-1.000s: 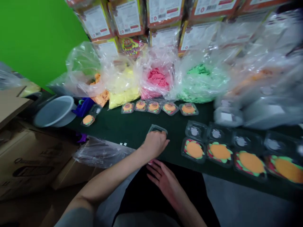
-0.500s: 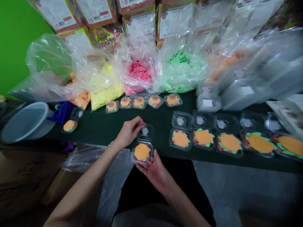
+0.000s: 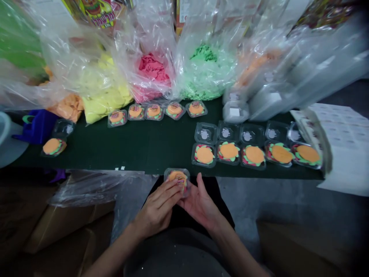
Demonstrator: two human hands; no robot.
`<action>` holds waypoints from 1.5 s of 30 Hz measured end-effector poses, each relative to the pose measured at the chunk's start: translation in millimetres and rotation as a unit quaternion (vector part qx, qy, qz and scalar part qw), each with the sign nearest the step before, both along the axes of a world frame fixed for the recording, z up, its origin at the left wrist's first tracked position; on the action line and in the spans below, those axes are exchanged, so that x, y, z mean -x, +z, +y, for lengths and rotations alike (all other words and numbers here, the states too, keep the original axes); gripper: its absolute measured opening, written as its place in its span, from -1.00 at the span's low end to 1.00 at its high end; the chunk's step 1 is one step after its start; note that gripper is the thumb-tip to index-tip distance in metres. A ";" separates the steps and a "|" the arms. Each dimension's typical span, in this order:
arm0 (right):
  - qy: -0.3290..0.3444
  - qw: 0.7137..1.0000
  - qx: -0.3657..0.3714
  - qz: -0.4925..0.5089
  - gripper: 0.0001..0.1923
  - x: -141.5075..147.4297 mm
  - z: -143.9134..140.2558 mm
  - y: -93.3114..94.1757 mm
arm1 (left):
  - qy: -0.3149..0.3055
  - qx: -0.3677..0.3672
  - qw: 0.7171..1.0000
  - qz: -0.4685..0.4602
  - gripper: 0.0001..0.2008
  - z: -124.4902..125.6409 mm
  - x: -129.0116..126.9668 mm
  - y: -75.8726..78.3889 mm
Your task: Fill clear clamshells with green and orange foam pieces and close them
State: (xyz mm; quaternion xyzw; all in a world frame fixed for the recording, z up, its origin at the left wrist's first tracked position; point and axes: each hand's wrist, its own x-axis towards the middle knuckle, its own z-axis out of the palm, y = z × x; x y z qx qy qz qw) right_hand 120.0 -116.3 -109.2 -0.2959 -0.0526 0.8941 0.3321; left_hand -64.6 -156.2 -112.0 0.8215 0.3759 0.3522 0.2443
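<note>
Left hand (image 3: 159,206), right hand (image 3: 199,204): holding burger box (image 3: 179,175) | seemingly at edge of table (image 3: 138,148) | open room ahead

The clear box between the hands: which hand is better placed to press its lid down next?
Probably the left hand: its fingers lie on top of the clear box, while the right hand, palm up, seems to support it from beneath.

The clear container (image 3: 183,178) is glossy plastic, the bags (image 3: 206,77) crinkled shiny plastic, the tabletop (image 3: 150,146) matt.
</note>
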 end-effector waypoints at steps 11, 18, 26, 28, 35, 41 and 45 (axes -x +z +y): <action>-0.052 0.988 -0.010 -0.143 -0.57 0.2 -12.9 -8.4 | 0.374 0.257 0.868 -0.200 -0.86 -35.9 -23.8 -1.6; -0.073 0.982 -0.031 -0.170 -0.60 10.4 -24.7 -9.7 | 0.313 0.426 0.807 -0.263 -0.57 -30.2 -47.3 -8.2; -0.093 0.982 -0.036 -0.161 -0.63 14.4 -24.1 -6.7 | 0.308 0.449 0.771 -0.331 -0.60 -25.4 -53.6 -16.6; -0.098 0.981 -0.030 -0.165 -0.63 16.5 -25.2 -5.7 | 0.320 0.435 0.773 -0.332 -0.61 -25.3 -55.8 -16.5; -0.099 0.980 -0.032 -0.170 -0.63 23.1 -33.9 -6.1 | 0.330 0.415 0.767 -0.361 -0.61 -20.1 -58.3 -19.3; -0.047 0.986 -0.042 -0.157 -0.61 -3.5 -23.4 0.5 | 0.246 0.449 0.798 -0.320 -0.60 -11.8 -28.2 -17.3; -0.009 0.974 -0.087 -0.209 -0.74 -27.7 -9.7 6.4 | 0.112 0.480 0.846 -0.205 -0.56 -2.7 -1.0 -0.5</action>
